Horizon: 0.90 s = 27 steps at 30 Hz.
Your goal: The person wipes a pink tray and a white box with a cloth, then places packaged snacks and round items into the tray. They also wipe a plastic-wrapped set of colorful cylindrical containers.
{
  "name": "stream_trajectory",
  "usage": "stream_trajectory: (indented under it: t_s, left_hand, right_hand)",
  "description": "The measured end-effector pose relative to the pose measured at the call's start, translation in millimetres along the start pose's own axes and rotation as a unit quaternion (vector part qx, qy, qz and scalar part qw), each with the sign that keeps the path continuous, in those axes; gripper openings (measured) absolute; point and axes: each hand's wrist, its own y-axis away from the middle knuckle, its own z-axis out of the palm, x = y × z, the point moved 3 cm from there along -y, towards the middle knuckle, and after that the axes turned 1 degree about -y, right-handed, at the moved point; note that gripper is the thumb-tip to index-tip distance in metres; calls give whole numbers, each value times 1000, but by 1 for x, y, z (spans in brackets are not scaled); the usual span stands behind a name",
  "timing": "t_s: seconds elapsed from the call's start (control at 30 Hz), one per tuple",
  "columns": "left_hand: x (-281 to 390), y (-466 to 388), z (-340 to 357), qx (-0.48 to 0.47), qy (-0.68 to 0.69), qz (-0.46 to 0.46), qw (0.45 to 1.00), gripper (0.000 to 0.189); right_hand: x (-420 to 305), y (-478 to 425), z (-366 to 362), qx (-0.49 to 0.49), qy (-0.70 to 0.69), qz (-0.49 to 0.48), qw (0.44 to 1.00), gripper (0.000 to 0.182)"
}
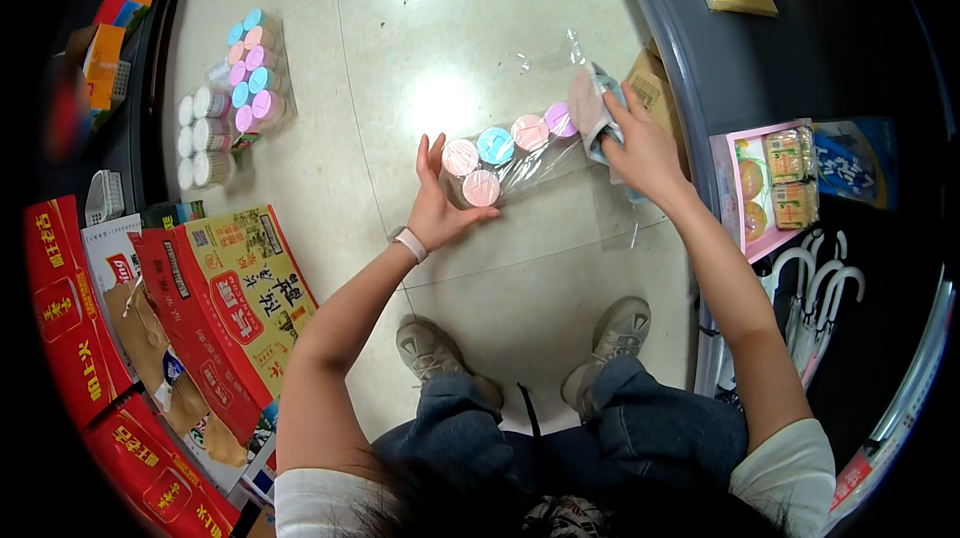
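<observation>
A clear plastic-wrapped pack of lidded containers stands on the floor before me, its pink lid (481,188), blue lid (496,146) and purple lid (561,119) facing up. My left hand (441,200) curves around its near left end, thumb and fingers on either side. In my right hand (641,144) is a folded cloth (594,107), pink and grey-blue, which lies over the pack's right end and hides the lids there. Loose clear film (626,219) hangs below the cloth.
Another wrapped pack with coloured lids (259,79) stands at the upper left, beside several white-lidded containers (210,134). Red and yellow cartons (247,298) fill the lower left. Along the right runs a dark shelf (679,43) with a pink gift box (750,242) and white-handled umbrellas (829,279).
</observation>
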Motion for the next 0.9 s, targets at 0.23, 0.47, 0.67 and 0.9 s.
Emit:
stream_trajectory:
  t_s: [0.23, 0.47, 0.67, 0.9]
  left_hand:
    - [-1, -3, -2, -4, 0, 17, 1000, 142]
    - [-6, -4, 1, -4, 24, 16, 1000, 141]
    - [-3, -3, 0, -1, 28, 2, 1000, 141]
    - [-6, -3, 0, -4, 28, 19, 999, 137]
  right_hand:
    - [-1, -10, 23, -59, 92, -18, 994, 64]
    - [-32, -6, 49, -116, 139, -80, 980, 68]
    - [-80, -3, 66, -179, 123, -134, 967, 72]
    - [-111, 1, 83, -198, 111, -190, 955, 71]
